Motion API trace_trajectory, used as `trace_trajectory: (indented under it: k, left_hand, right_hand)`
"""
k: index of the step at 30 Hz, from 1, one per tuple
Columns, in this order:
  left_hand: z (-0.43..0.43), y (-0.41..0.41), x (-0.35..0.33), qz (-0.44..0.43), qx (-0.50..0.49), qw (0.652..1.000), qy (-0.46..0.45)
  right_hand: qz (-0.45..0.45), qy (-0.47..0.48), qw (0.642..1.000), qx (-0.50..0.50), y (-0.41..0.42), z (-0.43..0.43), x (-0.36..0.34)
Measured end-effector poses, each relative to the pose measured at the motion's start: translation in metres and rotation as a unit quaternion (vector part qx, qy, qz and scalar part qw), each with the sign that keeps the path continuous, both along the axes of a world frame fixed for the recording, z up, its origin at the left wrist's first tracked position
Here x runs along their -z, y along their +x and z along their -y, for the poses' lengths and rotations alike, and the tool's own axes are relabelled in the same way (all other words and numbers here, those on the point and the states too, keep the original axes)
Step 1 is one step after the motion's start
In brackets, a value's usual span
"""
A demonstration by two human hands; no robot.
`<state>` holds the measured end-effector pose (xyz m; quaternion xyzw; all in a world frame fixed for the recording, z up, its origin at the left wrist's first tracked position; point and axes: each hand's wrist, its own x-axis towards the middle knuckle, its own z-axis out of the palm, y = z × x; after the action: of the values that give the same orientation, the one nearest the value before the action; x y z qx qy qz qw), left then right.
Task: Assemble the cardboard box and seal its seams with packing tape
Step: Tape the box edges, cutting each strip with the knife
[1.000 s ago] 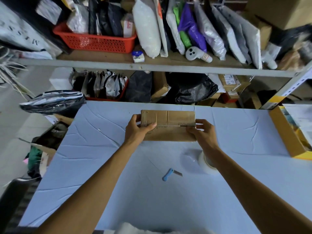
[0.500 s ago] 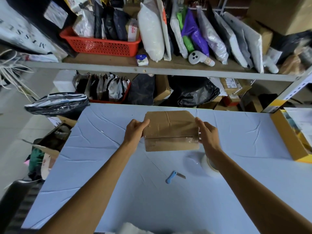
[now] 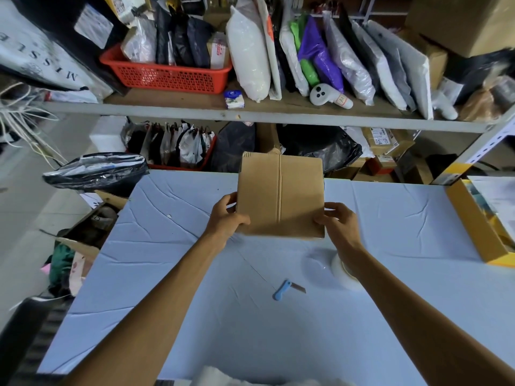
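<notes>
While both hands were up over the table [image 3: 195, 316], the head view gave the following.

Cardboard box [image 3: 280, 196]: held off the table surface, above its far half, broad face turned toward the camera. A centre seam ran from top edge to bottom edge. Whether tape covered that seam could not be told from the picture.

Left hand [image 3: 227, 218]: gripped the box at its lower left edge, thumb lying across the front face, fingers curled round behind the cardboard.

Right hand [image 3: 338, 222]: gripped the lower right corner, fingers bent round the side edge. The part of the hand behind the box was hidden.

Roll of packing tape [image 3: 344, 270]: lay on the table near the right forearm, partly covered by it, apart from the box.

Small blue-handled knife [image 3: 284, 289]: lay on the table, blade out, just left of the tape roll, touching neither hand.

Surroundings: a yellow tray [image 3: 473, 227] sat at the table's right edge; a black plastic bag [image 3: 94, 169] lay beyond the far left corner. Behind the table stood a shelf [image 3: 250, 115] carrying a red basket [image 3: 167, 76] and upright packed bags.
</notes>
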<state>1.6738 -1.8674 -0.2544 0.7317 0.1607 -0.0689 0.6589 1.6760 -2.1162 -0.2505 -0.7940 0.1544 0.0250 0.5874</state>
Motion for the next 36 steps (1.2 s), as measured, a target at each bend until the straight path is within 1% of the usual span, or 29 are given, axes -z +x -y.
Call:
trace_trajectory:
  k: [7,10,12,17,21,24,27,29,34,36]
  left_hand:
    - [-0.001,-0.002,0.003,0.04,0.0,0.999,0.034]
    - [-0.003,0.0,0.005,0.045,-0.015,0.999,0.006]
    - [-0.004,0.0,0.008,0.043,-0.023,0.999,0.003]
    - [-0.006,0.006,0.024,-0.002,-0.036,0.998,0.055]
    - [-0.009,0.01,0.038,-0.021,-0.034,0.997,0.066]
    - [-0.009,0.011,0.053,-0.029,-0.033,0.998,0.053]
    - [-0.008,0.011,0.067,-0.021,-0.041,0.998,0.04]
    - [-0.007,0.012,0.073,-0.014,-0.045,0.998,0.048]
    - [-0.009,0.013,0.08,-0.003,-0.053,0.997,0.048]
    - [-0.009,0.011,0.083,-0.009,-0.04,0.998,0.05]
  right_hand:
    - [0.018,0.004,0.999,-0.031,0.002,0.003,0.001]
    - [0.009,-0.004,1.0,-0.007,0.007,0.003,0.006]
    - [0.002,-0.03,0.999,0.016,0.011,0.002,0.011]
    - [-0.016,-0.059,0.998,0.025,0.017,-0.004,0.023]
    - [-0.011,-0.04,0.999,0.006,0.022,-0.009,0.038]
    - [-0.027,-0.053,0.998,0.005,0.026,-0.011,0.054]
    - [-0.052,-0.071,0.996,0.002,0.028,-0.012,0.071]
    - [-0.059,-0.09,0.994,-0.002,0.029,-0.013,0.077]
    - [-0.054,-0.097,0.994,0.007,0.03,-0.013,0.088]
    - [-0.055,-0.092,0.994,0.003,0.03,-0.012,0.091]
